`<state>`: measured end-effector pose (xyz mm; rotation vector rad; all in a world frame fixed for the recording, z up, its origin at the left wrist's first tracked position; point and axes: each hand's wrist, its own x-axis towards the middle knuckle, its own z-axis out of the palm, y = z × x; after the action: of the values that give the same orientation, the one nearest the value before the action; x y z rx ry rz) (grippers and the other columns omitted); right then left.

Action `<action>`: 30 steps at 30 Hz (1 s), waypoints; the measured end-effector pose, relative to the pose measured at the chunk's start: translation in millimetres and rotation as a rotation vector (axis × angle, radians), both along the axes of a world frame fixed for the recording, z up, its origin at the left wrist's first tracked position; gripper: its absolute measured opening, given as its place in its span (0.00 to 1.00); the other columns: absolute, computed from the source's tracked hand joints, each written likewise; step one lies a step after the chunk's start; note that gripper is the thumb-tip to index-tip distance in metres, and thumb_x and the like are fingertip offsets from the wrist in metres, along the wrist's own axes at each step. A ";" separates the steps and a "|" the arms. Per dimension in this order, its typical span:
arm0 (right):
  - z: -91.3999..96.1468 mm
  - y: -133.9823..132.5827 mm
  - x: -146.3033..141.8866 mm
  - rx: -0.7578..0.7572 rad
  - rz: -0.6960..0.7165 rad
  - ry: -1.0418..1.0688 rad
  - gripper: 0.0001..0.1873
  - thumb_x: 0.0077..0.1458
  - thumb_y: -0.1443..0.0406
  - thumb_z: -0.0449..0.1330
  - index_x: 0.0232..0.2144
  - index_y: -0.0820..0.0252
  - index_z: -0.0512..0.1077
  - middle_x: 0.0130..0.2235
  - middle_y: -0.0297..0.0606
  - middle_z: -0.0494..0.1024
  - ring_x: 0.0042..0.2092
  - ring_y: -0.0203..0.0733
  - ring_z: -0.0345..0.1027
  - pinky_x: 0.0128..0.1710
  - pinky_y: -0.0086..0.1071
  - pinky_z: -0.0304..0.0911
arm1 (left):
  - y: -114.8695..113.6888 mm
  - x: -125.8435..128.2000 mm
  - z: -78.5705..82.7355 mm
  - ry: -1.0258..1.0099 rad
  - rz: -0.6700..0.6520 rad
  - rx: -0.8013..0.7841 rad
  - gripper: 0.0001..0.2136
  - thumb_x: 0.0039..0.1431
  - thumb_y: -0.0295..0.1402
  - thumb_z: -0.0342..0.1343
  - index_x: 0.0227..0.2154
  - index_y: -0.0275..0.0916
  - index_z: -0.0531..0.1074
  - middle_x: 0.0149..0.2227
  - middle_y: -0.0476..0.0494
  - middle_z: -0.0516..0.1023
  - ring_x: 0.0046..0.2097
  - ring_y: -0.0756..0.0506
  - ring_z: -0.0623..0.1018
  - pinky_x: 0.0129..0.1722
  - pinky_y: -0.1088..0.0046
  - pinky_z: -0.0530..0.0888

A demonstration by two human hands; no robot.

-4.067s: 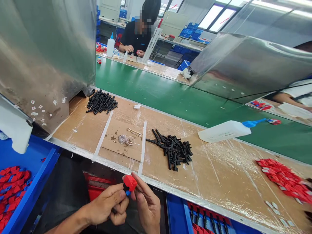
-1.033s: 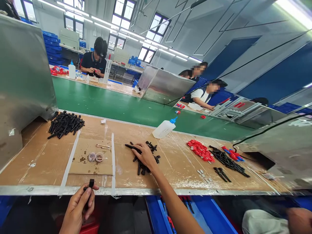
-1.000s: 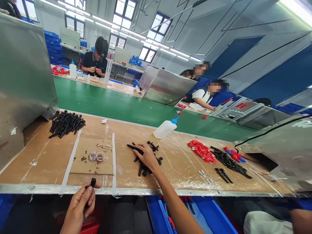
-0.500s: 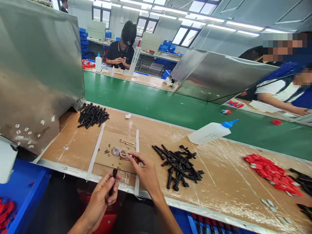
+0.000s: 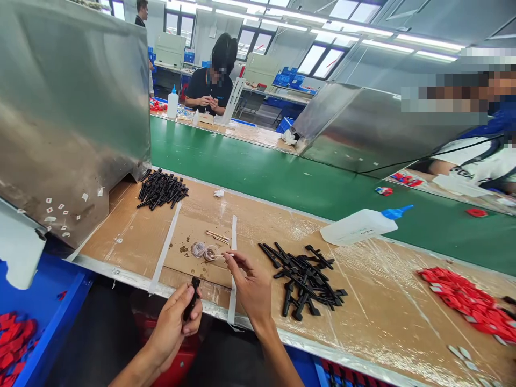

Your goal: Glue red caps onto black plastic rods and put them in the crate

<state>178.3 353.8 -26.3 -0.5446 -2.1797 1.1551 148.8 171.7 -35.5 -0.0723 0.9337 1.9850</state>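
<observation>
My left hand is closed around a black plastic part, whose square end points up in front of the table edge. With thumb and fingertips my right hand pinches a thin white cotton swab. The swab's far end is at a small round clear dish; whether it touches liquid I cannot tell. Beside that dish sits a second round container. Behind them, several loose swabs lie on a cardboard sheet spotted with dark wet drops.
Black parts lie in a left pile and a right pile. A white bottle with a blue nozzle lies tilted near the green belt. Red parts are at right. A metal panel stands left. Co-workers sit across the belt.
My right hand has drawn slightly right from the dish, so more of the swab shows. The view has shifted a little left. My left hand keeps hold of the black part.
</observation>
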 end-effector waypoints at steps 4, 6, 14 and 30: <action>-9.5 0.4 0.8 -0.026 -0.039 0.024 0.13 0.60 0.57 0.60 0.40 0.58 0.76 0.39 0.40 0.83 0.38 0.44 0.79 0.41 0.36 0.73 | 1.7 0.3 -5.2 -0.084 -0.037 0.062 0.15 0.61 0.44 0.55 0.36 0.35 0.68 0.20 0.59 0.52 0.19 0.58 0.47 0.20 0.78 0.45; -12.4 0.5 1.6 -0.035 -0.061 0.027 0.13 0.60 0.57 0.60 0.41 0.59 0.76 0.39 0.41 0.83 0.39 0.44 0.79 0.40 0.36 0.74 | 1.2 0.4 -7.5 -0.103 -0.061 0.087 0.14 0.64 0.43 0.52 0.37 0.35 0.69 0.20 0.59 0.50 0.19 0.58 0.46 0.20 0.78 0.45; 1.5 -22.4 18.7 -0.140 -0.155 0.216 0.06 0.56 0.64 0.64 0.37 0.60 0.77 0.34 0.38 0.83 0.33 0.39 0.78 0.36 0.31 0.75 | -0.8 -1.0 -7.5 -0.198 -0.079 0.074 0.12 0.66 0.39 0.49 0.35 0.34 0.68 0.20 0.58 0.51 0.19 0.57 0.48 0.21 0.77 0.46; -13.8 -49.4 39.9 0.061 0.112 0.163 0.15 0.57 0.75 0.61 0.44 0.53 0.74 0.38 0.37 0.81 0.40 0.41 0.77 0.41 0.35 0.75 | -0.7 -2.9 -3.3 -0.206 -0.083 0.067 0.12 0.63 0.40 0.52 0.34 0.34 0.67 0.18 0.59 0.50 0.18 0.57 0.47 0.20 0.78 0.45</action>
<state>218.2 304.4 -40.0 -0.2953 -2.1191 1.1447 145.9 170.9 -38.8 -0.1931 0.7259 1.8894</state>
